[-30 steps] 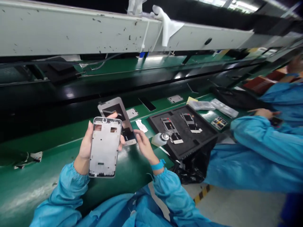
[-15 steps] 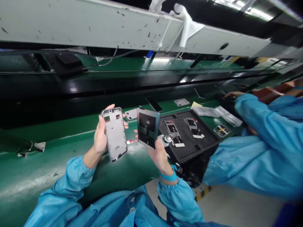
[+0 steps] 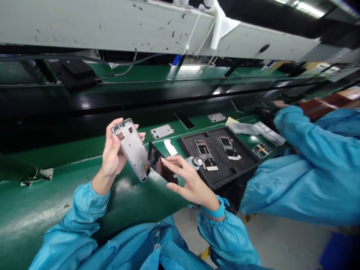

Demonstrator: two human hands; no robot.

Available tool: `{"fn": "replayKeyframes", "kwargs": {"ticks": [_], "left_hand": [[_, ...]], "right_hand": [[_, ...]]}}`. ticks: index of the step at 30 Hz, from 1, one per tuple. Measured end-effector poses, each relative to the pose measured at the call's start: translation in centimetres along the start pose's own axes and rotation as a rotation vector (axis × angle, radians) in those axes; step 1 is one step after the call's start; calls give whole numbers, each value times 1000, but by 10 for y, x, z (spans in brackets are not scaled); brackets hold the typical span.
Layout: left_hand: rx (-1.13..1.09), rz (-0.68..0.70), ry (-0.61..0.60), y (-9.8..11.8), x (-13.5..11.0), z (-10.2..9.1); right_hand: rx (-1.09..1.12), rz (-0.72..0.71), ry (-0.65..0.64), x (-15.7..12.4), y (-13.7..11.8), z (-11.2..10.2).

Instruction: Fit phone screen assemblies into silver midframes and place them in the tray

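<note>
My left hand point(image 3: 112, 153) grips a grey phone frame point(image 3: 131, 148) by its long edges, tilted, with its inner side facing me. In my right hand point(image 3: 187, 180) is a dark, glossy phone screen point(image 3: 159, 163), the fingers lying over its right part. The screen slants beside the lower right edge of the frame. A short brown flex cable point(image 3: 146, 167) sticks out from the screen and overlaps the frame's lower end. Whether the cable touches the frame I cannot tell.
A black foam tray point(image 3: 222, 176) with phone parts point(image 3: 228, 147) and a small metal-topped bottle point(image 3: 197, 161) stand at right. Behind lie another frame point(image 3: 162, 131), a dark panel point(image 3: 184, 120) and white paper point(image 3: 170, 147). A co-worker's blue sleeve point(image 3: 298, 131) is at far right.
My right hand has turned the screen over from upright to slanting and brought it against the frame's lower end. My left hand has tilted the frame and shifted slightly left.
</note>
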State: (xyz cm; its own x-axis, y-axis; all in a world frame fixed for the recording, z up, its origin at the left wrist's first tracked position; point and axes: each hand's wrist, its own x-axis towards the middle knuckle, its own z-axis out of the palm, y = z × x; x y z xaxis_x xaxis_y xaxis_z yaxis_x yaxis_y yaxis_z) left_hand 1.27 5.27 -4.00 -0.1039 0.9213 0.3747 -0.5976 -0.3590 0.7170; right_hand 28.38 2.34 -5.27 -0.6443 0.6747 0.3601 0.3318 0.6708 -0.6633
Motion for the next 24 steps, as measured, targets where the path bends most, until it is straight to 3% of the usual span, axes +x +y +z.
{"fn": "replayKeyframes", "kwargs": {"ticks": [7, 15, 21, 24], "left_hand": [[31, -8, -44, 5, -1, 0], [91, 120, -213, 22, -15, 6], [50, 148, -342, 36, -23, 8], [49, 77, -235, 34, -30, 1]], "right_hand": [[24, -19, 16, 14, -7, 10], [201, -117, 381, 28, -26, 50], [186, -123, 410, 17, -46, 47], [176, -137, 419, 16, -51, 45]]}}
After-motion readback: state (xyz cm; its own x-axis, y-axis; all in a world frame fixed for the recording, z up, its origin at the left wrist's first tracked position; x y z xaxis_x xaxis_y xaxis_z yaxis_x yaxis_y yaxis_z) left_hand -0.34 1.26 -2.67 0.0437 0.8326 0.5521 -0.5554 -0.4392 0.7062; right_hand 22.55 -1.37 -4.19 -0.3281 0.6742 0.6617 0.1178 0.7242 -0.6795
